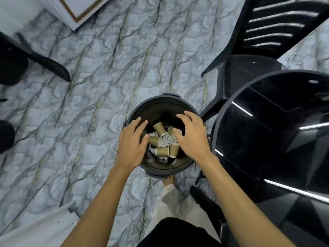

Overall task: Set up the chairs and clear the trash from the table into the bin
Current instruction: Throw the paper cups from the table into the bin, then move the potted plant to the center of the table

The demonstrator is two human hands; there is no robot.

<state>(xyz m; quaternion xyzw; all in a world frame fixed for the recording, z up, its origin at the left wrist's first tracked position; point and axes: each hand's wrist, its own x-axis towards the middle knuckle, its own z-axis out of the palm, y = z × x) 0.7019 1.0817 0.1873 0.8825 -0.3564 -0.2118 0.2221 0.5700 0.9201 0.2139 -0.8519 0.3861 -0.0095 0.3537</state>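
A round dark bin (156, 106) stands on the marble floor right in front of my feet. At its bottom lie several brown paper cups (159, 128) and white paper scraps (167, 140). My left hand (130, 145) hovers over the bin's left side, palm down, fingers spread, holding nothing. My right hand (193, 135) hangs over the right side, fingers apart and curled, also holding nothing. The glossy black round table (270, 148) is just to the right of the bin.
A black slatted chair (267, 32) stands at the upper right, its seat tucked against the table. Parts of other black chairs (35, 57) reach in from the left edge. A white framed panel (74, 9) sits at the top left.
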